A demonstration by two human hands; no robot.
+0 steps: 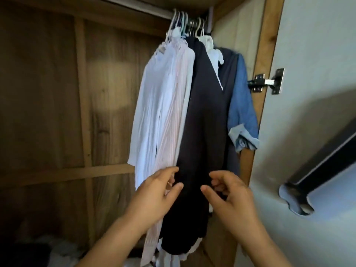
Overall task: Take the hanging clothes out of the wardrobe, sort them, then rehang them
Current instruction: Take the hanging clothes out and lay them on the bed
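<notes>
The clothes [192,105] all hang bunched at the right end of the wardrobe rail [154,11], so I judge little is done, while the left hand [154,191] and right hand [231,195], fingers loosely curled and holding nothing, hover before the dark garment [202,122].

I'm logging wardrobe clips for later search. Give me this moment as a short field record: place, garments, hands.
place: open wooden wardrobe
rail: hangers bunched at right end
garments: white shirt; pink striped shirt; dark garment; denim shirt
left hand: fingers loosely curled, at dark garment's edge
right hand: fingers loosely curled, in front of it
grip: none plainly visible
</notes>
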